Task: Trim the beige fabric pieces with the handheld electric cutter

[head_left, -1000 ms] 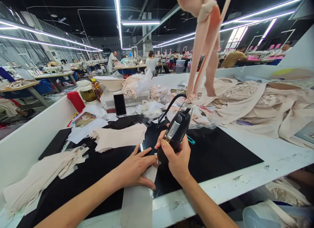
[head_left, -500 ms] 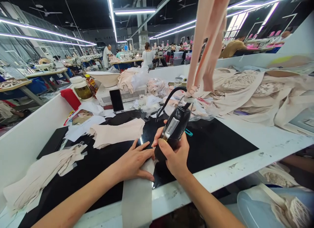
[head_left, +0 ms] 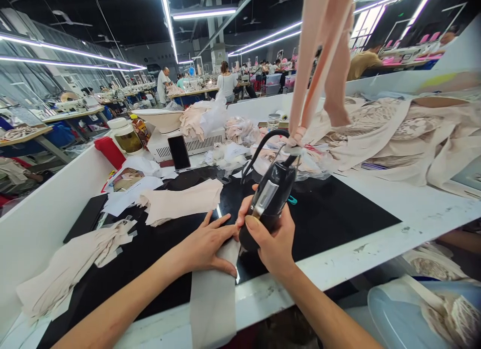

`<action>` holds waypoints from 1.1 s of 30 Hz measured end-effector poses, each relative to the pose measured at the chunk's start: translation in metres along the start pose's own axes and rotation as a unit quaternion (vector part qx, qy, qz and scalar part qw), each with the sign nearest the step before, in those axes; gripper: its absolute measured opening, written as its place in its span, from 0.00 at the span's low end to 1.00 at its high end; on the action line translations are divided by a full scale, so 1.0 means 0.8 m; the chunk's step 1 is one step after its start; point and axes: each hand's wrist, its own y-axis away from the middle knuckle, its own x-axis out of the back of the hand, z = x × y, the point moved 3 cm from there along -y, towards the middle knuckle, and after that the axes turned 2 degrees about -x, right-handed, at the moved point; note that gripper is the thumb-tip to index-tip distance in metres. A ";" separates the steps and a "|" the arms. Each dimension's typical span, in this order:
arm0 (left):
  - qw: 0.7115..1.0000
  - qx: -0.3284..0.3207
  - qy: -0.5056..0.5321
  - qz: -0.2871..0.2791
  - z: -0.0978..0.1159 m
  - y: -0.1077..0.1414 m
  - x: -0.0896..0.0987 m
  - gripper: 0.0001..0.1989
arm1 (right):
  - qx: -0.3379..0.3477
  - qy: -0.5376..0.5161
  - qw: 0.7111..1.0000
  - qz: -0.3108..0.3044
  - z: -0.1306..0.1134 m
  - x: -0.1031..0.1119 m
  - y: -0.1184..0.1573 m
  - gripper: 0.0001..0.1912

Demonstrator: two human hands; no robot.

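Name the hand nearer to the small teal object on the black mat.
Right. The right hand grips a black tool just to the near-left of the teal object; the left hand lies farther left, on pale cloth.

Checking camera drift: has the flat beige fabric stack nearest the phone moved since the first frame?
No. Against the phone, the flat beige fabric stack shows no clear shift either way.

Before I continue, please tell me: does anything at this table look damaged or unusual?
Two things stand out. The white table edge has dark scuffs or chips, so its surface looks worn. Also, the black tool in the right hand appears tied to knotted pink fabric strips, which looks improvised.
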 end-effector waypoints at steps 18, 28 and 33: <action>1.000 -0.020 0.003 0.022 -0.003 -0.001 -0.005 0.46 | -0.006 -0.019 1.000 -0.019 0.006 -0.003 0.008 0.18; 0.987 -0.090 -0.077 0.110 -0.057 0.010 -0.029 0.38 | -0.086 -0.011 0.996 -0.012 0.005 -0.034 0.002 0.25; 0.962 -0.072 -0.140 0.223 -0.082 0.012 -0.056 0.18 | -0.115 0.002 0.993 -0.012 0.015 -0.039 -0.004 0.31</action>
